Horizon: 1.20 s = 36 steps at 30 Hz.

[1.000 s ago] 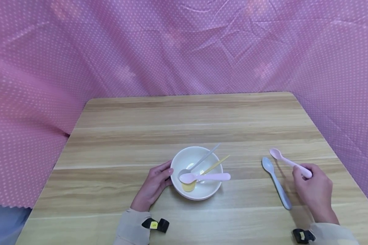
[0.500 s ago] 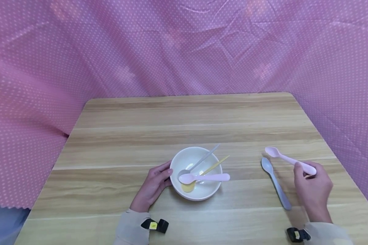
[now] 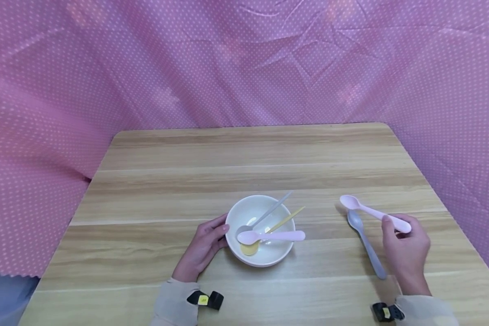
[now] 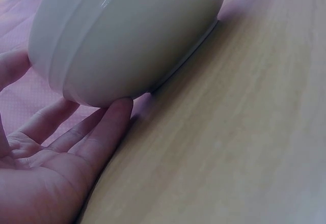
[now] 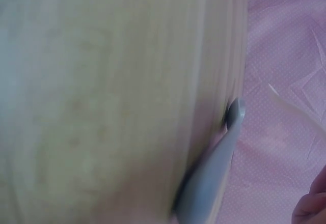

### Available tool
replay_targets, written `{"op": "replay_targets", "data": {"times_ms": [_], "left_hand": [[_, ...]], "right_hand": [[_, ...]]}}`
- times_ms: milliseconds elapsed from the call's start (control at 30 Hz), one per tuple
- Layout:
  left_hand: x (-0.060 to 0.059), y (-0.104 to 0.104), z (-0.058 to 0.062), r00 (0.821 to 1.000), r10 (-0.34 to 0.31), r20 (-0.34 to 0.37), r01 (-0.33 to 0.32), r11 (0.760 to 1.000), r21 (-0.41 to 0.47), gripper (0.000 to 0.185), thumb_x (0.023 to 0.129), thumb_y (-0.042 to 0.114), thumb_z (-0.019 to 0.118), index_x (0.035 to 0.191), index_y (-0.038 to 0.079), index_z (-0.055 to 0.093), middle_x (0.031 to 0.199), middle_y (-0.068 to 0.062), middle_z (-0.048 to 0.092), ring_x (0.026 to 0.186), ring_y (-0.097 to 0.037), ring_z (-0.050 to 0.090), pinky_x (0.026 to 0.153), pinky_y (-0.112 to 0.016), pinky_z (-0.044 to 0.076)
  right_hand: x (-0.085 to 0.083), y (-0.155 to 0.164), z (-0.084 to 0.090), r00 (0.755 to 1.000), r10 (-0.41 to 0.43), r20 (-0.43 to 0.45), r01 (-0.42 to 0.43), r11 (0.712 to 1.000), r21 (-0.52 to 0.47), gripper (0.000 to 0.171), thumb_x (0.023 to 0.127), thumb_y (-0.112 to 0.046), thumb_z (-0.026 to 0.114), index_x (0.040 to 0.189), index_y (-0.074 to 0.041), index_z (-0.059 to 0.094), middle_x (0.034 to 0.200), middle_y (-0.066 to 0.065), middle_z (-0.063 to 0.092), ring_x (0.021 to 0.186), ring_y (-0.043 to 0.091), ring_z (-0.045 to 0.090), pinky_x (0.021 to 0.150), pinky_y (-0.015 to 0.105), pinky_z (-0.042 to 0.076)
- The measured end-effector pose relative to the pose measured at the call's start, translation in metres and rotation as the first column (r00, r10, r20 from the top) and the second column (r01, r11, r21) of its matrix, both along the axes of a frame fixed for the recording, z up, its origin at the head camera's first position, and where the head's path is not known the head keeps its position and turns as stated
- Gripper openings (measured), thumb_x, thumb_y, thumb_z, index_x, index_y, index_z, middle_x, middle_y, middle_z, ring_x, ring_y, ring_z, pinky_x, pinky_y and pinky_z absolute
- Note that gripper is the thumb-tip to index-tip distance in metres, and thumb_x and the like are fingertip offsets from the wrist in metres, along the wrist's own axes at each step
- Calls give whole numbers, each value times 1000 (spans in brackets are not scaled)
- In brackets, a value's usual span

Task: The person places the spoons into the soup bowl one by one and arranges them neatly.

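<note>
A white bowl (image 3: pixel 248 209) stands left of the table's middle. My left hand (image 3: pixel 203 246) holds its left side, thumb at the rim and fingers against the outer wall (image 4: pixel 137 40). In the bowl lie a pink spoon (image 3: pixel 285 236), a yellow spoon (image 3: pixel 249 249) and a grey spoon (image 3: pixel 270 212), handles pointing right over the rim. My right hand (image 3: pixel 407 253) pinches another pink spoon (image 3: pixel 371 211) by its handle, above the table, bowl end leftward. Below and left of that hand a blue-grey spoon (image 3: pixel 368 246) lies on the table, also seen blurred in the right wrist view.
The wood-grain table (image 3: pixel 167 181) reaches back to a pink dotted cloth (image 3: pixel 244 68), which hangs behind and along both sides. Black straps with small boxes sit at both wrists, such as the left strap (image 3: pixel 203 299).
My right hand has lifted the pink spoon and carried it leftward, so its bowl end is now over the tip of the blue-grey spoon. The left hand and bowl have hardly moved.
</note>
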State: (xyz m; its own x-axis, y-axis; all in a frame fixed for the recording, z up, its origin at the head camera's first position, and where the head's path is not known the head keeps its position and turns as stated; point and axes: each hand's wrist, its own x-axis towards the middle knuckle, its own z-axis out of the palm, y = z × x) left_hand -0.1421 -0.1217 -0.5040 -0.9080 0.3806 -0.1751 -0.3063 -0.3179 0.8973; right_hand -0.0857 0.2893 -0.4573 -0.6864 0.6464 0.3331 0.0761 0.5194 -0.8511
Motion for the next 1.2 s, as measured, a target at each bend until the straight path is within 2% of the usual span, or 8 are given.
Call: {"op": "replay_targets", "data": {"times_ms": [233, 467, 1200], "left_hand": [[0, -1, 0, 1000, -6, -6, 6, 1000, -1, 54, 92, 15, 57, 141, 1, 39, 145, -18, 41, 111, -17, 59, 85, -30, 54], [0, -1, 0, 1000, 4, 0, -4, 1000, -1, 53, 92, 13, 57, 141, 0, 39, 145, -18, 41, 110, -16, 60, 84, -30, 54], [0, 0, 0, 1000, 10, 1, -10, 1000, 2, 54, 91, 14, 58, 140, 0, 40, 143, -18, 44, 108, -15, 61, 84, -31, 54]], "right_hand": [[-1, -5, 0, 999, 23, -32, -22, 1000, 9, 5, 84, -9, 64, 88, -11, 66, 65, -14, 51, 52, 0, 43, 46, 10, 35], [-1, -13, 3, 999, 34, -29, -32, 998, 61, 9, 85, -10, 64, 92, -3, 65, 67, -14, 51, 54, 0, 44, 48, 9, 36], [-6, -22, 10, 992, 98, -83, -91, 992, 84, 13, 83, -5, 64, 95, 0, 66, 67, -16, 52, 51, 2, 41, 45, 12, 34]]}}
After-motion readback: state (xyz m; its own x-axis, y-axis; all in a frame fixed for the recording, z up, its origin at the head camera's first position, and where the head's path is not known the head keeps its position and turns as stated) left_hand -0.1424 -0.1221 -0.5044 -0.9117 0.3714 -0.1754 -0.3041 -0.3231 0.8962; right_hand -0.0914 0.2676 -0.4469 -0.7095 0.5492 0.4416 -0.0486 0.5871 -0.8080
